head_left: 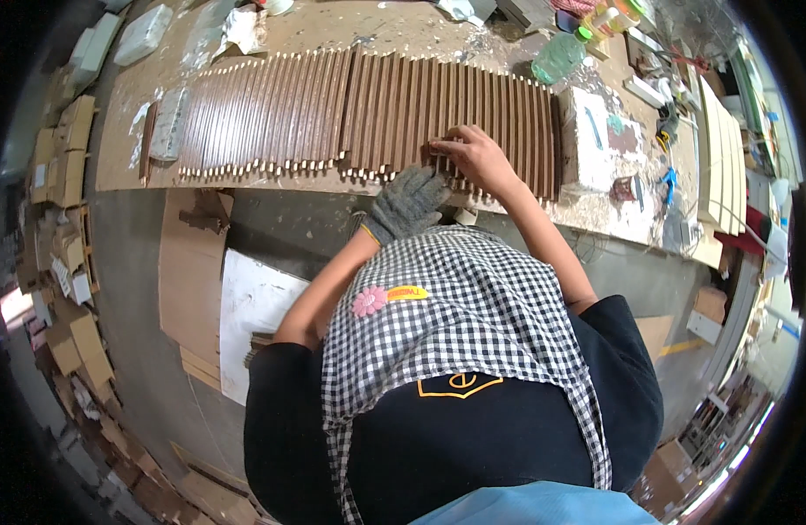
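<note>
A long row of brown wooden slats (333, 109) with pale dowel pegs at their ends lies side by side across the workbench (403, 31). My right hand (480, 157), bare, rests on top of the slats right of the middle, with its fingertips curled onto one slat. My left hand (409, 203) wears a grey knit glove. It sits just below, at the bench's front edge, fingers spread against the slats' near ends. A checked apron covers my chest below both hands.
A grey block (169, 122) sits on the left slats. A white block (595, 131) and a green plastic bottle (560, 57) stand to the right. Pale boards (718, 149) are stacked far right. Cardboard sheets (193, 262) and a white board (254, 306) lean under the bench.
</note>
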Tool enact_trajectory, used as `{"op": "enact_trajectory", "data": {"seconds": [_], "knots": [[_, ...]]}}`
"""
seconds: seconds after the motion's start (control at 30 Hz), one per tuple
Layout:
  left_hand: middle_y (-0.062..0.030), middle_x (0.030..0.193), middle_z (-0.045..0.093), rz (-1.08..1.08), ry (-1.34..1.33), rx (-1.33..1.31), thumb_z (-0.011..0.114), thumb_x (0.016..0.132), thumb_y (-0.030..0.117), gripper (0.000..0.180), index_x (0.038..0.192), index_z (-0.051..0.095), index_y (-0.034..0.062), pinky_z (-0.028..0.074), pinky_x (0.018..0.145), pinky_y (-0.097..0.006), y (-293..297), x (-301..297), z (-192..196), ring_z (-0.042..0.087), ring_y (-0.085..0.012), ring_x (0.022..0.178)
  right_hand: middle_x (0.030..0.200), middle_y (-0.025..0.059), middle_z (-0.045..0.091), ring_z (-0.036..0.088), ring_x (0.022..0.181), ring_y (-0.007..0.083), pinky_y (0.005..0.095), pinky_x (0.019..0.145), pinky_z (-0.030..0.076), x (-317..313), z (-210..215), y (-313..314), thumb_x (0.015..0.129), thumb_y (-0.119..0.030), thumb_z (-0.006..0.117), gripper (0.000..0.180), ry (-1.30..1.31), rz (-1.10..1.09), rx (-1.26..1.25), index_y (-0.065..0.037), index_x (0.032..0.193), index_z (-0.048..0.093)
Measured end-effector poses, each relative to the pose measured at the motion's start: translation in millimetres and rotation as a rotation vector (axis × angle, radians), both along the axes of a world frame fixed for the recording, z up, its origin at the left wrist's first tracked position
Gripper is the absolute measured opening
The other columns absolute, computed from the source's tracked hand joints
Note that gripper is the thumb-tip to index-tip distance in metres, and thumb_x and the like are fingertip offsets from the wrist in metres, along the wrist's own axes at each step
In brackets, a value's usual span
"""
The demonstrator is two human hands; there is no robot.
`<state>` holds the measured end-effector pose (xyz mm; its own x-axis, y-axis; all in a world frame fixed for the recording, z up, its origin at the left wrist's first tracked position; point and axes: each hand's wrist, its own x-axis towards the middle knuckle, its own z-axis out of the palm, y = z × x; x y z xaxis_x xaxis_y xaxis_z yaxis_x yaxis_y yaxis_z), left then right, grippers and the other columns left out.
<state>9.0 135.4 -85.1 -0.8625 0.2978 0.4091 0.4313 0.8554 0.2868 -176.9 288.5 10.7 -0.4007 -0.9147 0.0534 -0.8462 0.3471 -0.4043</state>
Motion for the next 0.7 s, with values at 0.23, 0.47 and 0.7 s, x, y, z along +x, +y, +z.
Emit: {"op": "enact_trajectory", "data": {"seconds": [0.23, 0.47, 0.7], "knots": [[-0.0154, 0.159, 0.04, 0.279, -0.134, 0.023, 0.067, 0.092, 0.035, 0.064, 0.147, 0.05, 0.008, 0.025, 0.125, -0.055, 43, 8, 25, 0.034, -0.0334, 0.15, 0.108, 0.0092, 0.071, 0.065, 0.1, 0.0273, 0.0416, 0.096, 0.06, -112, -67, -28, 0.096, -0.014, 0.065, 0.036, 0.104, -0.007, -0.154, -0.023, 0.13, 0.07], [-0.0121, 0.16, 0.036, 0.356, 0.025, -0.114, 0.067, 0.091, 0.042, 0.077, 0.156, 0.038, 0.0104, 0.022, 0.125, -0.054, 38, -2, 14, 0.032, -0.0325, 0.15, 0.103, 0.0135, 0.067, 0.065, 0.093, 0.0332, 0.0429, 0.087, 0.057, -177, -72, -69, 0.095, -0.025, 0.068, 0.033, 0.095, -0.2, -0.118, -0.022, 0.127, 0.072], [-0.0224, 0.166, 0.023, 0.547, -0.134, -0.26, 0.065, 0.082, 0.072, 0.11, 0.156, 0.031, -0.0021, 0.011, 0.126, -0.06, 17, 4, -21, 0.018, -0.0399, 0.155, 0.112, 0.0117, 0.066, 0.064, 0.101, 0.0255, 0.0412, 0.096, 0.059, -78, -43, -24, 0.088, -0.01, 0.074, 0.044, 0.105, 0.012, 0.009, -0.014, 0.131, 0.069]]}}
